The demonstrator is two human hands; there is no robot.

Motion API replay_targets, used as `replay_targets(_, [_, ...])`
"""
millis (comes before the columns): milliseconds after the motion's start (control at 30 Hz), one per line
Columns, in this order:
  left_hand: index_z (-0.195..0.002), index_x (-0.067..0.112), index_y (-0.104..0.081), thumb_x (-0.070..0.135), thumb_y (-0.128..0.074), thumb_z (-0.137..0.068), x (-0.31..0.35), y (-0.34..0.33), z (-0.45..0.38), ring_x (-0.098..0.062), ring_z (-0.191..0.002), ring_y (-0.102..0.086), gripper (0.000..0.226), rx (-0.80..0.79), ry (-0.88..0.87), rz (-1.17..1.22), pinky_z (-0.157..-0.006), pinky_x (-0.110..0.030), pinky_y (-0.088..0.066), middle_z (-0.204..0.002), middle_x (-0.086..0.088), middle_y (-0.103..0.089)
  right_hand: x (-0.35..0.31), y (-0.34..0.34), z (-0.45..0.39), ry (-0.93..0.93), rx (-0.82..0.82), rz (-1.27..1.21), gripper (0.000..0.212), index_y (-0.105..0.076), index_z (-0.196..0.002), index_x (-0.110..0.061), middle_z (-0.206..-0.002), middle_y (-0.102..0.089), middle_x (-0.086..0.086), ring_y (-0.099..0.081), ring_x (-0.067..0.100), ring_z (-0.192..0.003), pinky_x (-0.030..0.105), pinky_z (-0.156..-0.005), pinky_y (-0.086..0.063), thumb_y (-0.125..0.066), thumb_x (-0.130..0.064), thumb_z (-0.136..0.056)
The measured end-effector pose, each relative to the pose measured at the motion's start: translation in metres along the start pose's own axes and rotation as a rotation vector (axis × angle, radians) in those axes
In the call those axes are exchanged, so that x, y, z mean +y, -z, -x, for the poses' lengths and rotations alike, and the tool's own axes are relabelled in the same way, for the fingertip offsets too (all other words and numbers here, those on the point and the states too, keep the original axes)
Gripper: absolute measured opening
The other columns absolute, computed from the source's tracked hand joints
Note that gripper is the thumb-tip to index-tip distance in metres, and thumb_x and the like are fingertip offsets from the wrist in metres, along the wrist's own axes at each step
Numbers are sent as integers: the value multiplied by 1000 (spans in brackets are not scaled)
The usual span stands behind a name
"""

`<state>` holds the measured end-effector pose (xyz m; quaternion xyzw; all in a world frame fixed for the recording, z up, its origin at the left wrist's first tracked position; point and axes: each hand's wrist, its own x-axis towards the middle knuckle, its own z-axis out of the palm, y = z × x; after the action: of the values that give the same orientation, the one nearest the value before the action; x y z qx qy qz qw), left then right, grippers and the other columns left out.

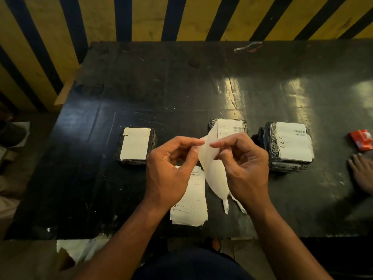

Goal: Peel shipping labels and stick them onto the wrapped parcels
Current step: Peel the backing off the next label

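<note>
Both my hands hold one white label sheet (212, 170) upright above the black table (101, 178). My left hand (169, 168) pinches its top edge between thumb and fingers. My right hand (244, 166) pinches the same top edge from the other side. The sheet curls down between them, with loose strips hanging at its lower end. Under my left hand lies a stack of printed labels (189, 205). Three black-wrapped parcels stand in a row behind: the left parcel (135, 146), the middle parcel (230, 128) partly hidden by the sheet, and the right parcel (288, 146). Each carries a white label on top.
Another person's hand (363, 172) rests on the table at the right edge, near a red packet (361, 139). Thin wires (249, 47) lie at the table's far edge. A yellow and black striped wall stands behind. White paper scraps (74, 249) lie on the floor below the table's front left.
</note>
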<state>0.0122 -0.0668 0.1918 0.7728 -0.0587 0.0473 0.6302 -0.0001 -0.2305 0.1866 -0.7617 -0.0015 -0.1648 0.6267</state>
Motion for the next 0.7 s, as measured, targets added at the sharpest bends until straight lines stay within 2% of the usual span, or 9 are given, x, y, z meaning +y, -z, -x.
replay_targets(67, [-116, 24, -74, 28, -66, -96, -3, -1, 2, -9, -103, -75, 22, -2, -5, -31, -82, -27, -64, -113, 8, -77, 0, -3, 1, 28, 14, 53, 26, -76, -95, -19, -95, -66, -3, -66, 16, -91, 27, -75, -58, -58, -2, -91])
replay_targets(133, [-121, 22, -73, 26, -64, -98, -6, -2, 3, -10, -105, -74, 25, -6, -12, -46, -84, -30, -64, -116, 7, -75, 0, -6, 3, 47, 5, 69, 22, -76, -99, -19, -98, -66, -3, -67, 17, -94, 28, -78, -59, -61, -4, -92])
replay_targets(233, [-126, 16, -73, 26, -61, -101, -7, -4, 4, -12, -111, -72, 29, 0, -37, -61, -87, -32, -63, -119, 6, -74, 0, -10, 5, 21, -17, 45, 10, -75, -103, -16, -97, -70, -2, -70, 20, -90, 32, -77, -61, -73, -11, -94])
replay_targets(367, [-127, 17, -72, 30, -63, -102, -8, -5, 4, -12, -112, -72, 30, 19, -21, -31, -89, -33, -63, -121, 4, -73, -2, -14, 7, -85, 9, -89, 13, -77, -102, -15, -93, -76, 0, -74, 25, -87, 41, -80, -63, -79, -10, -90])
replay_targets(433, [-130, 18, -70, 31, -68, -98, -9, -7, 6, -13, -108, -74, 34, 16, 9, 5, -87, -34, -64, -121, 3, -73, -2, -15, 7, -88, 43, -127, 15, -79, -103, -12, -96, -78, 1, -76, 24, -92, 35, -83, -63, -78, -5, -89])
replay_targets(567, [-134, 19, -66, 17, -77, -91, -14, -10, 9, -13, -99, -77, 44, 42, 41, 26, -81, -35, -65, -120, -5, -72, 1, -19, 8, -70, 127, -87, 22, -79, -109, -11, -104, -77, -2, -75, 17, -98, 24, -82, -60, -78, -2, -89])
replay_targets(700, [-133, 24, -66, 18, -78, -89, -21, -8, 4, -13, -97, -77, 46, 79, 69, 21, -77, -36, -66, -122, -5, -72, 5, -21, 11, -61, 179, -36, 33, -76, -118, -12, -113, -73, -5, -73, 6, -92, 15, -74, -57, -79, -1, -87])
